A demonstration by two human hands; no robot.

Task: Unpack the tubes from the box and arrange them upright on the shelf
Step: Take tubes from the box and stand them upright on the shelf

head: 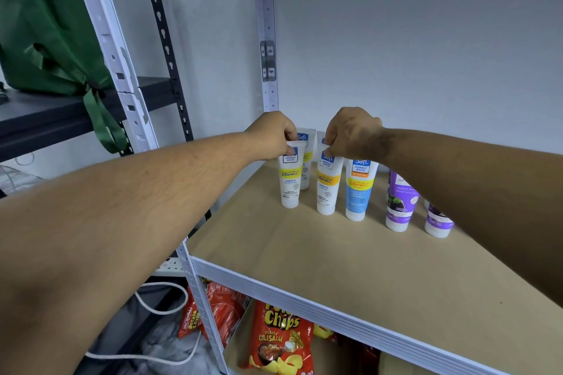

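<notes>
Both hands setting tubes on shelf (350,256)
Left hand (271,135) pinches top of yellow tube (289,179), right hand (350,131) pinches 2nd tube (326,186); both upright on caps, w/ blue tube (359,189) just beside. Risk: jerky release tips one, knocks row.

Hidden behind the right forearm (475,192): upper half of the rightmost purple-and-white plastic tube (438,224). Cut off below: red chip bag (278,341).

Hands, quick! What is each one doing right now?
Left hand: pinching the top of a yellow-banded white tube.
Right hand: pinching the top of the next yellow-banded tube.
</notes>
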